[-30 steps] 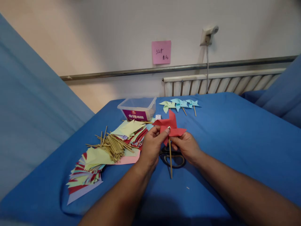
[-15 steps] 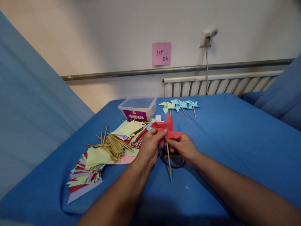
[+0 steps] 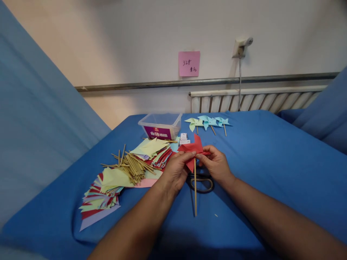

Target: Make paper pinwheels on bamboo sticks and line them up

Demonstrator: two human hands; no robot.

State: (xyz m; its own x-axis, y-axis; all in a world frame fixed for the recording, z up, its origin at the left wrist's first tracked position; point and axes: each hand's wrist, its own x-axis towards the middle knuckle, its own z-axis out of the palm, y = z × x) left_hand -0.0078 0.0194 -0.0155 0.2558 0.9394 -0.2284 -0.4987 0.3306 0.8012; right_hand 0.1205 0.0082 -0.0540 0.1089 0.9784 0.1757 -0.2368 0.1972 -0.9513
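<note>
Both my hands hold a red paper pinwheel (image 3: 192, 147) above the table. Its wooden stick (image 3: 195, 191) hangs down from the centre toward me. My left hand (image 3: 177, 168) is closed on the left side of the paper, thumb near the middle. My right hand (image 3: 215, 162) pinches it at the right, thumb close to the top of the stick; the exact grip is partly hidden by the fingers. Below them lies a pair of scissors (image 3: 207, 185) with black handles, its blades out of sight.
Left of my hands are a pile of wooden sticks (image 3: 134, 168) and stacks of coloured paper (image 3: 103, 196). Behind stand a clear plastic box (image 3: 162, 126) and small white boxes (image 3: 184, 139). Three pinwheels (image 3: 208, 122) lie at the back of the blue cloth (image 3: 265, 155).
My right fingers have shifted up to the pinwheel's centre and fold its right blade. The stick now hangs straighter. The whole view has shifted slightly.
</note>
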